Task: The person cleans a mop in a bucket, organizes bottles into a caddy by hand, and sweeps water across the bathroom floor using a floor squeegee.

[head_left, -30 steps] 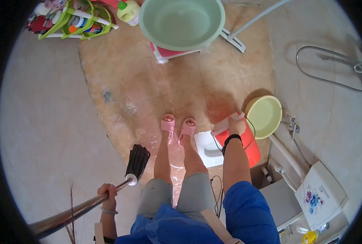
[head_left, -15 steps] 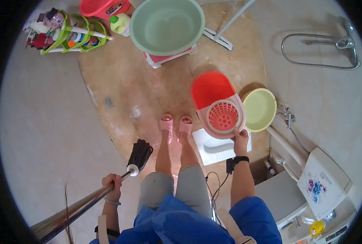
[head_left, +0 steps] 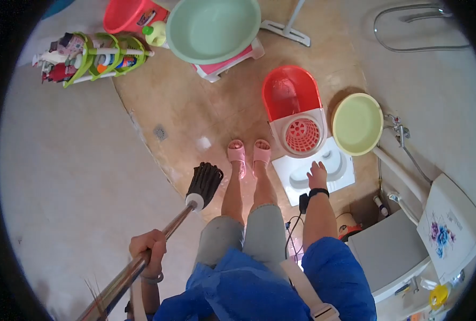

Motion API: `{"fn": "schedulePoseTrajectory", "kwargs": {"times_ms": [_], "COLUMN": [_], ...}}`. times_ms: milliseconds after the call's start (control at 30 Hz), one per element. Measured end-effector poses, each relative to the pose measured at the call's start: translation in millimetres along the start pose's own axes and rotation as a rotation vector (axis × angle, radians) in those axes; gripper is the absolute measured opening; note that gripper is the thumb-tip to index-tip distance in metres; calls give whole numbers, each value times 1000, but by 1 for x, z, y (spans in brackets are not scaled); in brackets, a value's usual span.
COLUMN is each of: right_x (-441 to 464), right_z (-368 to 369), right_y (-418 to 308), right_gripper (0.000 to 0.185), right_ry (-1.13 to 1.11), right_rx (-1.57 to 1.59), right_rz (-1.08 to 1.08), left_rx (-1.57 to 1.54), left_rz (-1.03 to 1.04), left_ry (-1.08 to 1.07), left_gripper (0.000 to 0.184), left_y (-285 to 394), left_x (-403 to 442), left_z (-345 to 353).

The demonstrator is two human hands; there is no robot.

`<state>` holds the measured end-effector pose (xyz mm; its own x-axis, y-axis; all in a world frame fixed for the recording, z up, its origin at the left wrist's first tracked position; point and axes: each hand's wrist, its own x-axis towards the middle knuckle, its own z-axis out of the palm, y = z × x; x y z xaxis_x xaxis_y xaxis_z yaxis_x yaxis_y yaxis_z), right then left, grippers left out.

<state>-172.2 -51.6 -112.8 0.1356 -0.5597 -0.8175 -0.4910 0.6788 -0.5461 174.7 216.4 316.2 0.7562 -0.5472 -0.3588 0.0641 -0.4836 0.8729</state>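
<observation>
In the head view my left hand (head_left: 148, 251) is wrapped round the metal handle of a mop (head_left: 204, 183). The mop's dark strands hang beside my left leg, below a white collar. A red mop bucket (head_left: 286, 92) stands on the tiled floor ahead of my feet, its pale end carrying a round wringer basket (head_left: 303, 135). Just below that end, my right hand (head_left: 317, 175) is held out, fingers apart and nothing in them. It is over the white squat toilet (head_left: 347, 174), separate from the bucket, which partly covers the toilet.
A yellow basin (head_left: 357, 124) sits right of the bucket by a wall tap (head_left: 397, 128). Farther off are a green basin (head_left: 214, 32) on a stool, a squeegee (head_left: 287, 32) and a green rack (head_left: 104, 59). A cistern (head_left: 449, 230) hangs at right; black cables (head_left: 291, 235) dangle near my right arm.
My right hand has let go of the bucket's rim and drawn back from it. The bucket has come down onto the floor. My left hand still grips the mop, and the view has shifted.
</observation>
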Motion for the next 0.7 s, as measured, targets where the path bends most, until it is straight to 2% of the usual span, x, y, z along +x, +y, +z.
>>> {"fn": "schedulePoseTrajectory", "kwargs": {"times_ms": [67,233,333,400,433,500,567,633,667,700], "right_x": [-44,-139,-195,-224,-237,-264,-285,-301,-308,-318], "right_z": [-12,-78,-118,-138,-145,-157,-162,-163,-162,-160], "right_y": [-40,-50,-48,-48,-47,-46,-41,-34,-29,-26], "right_gripper": [51,49,46,41,41,40,39,39,39,35], "right_ry": [164,160,161,177,191,219,247,273,291,301], "right_rx": [205,31,71,53,71,99,183,220,259,289], "right_rz": [299,326,292,299,289,275,249,242,246,241], "left_rx": [-85,-227,-314,-414,-411,-468,-479,-509,-509,-218], "left_rz": [125,254,320,457,483,628,681,613,511,531], "left_ry": [-95,-305,-402,-636,-641,-834,-752,-711,-678,-703], "left_gripper": [28,39,48,44,44,45,47,45,42,36], "left_y": [38,162,233,271,283,303,304,294,286,251], "left_x": [0,-6,-16,-19,-18,-19,-21,-9,0,27], "left_z": [-2,-31,-51,-58,-57,-52,-35,-12,-2,-1]}}
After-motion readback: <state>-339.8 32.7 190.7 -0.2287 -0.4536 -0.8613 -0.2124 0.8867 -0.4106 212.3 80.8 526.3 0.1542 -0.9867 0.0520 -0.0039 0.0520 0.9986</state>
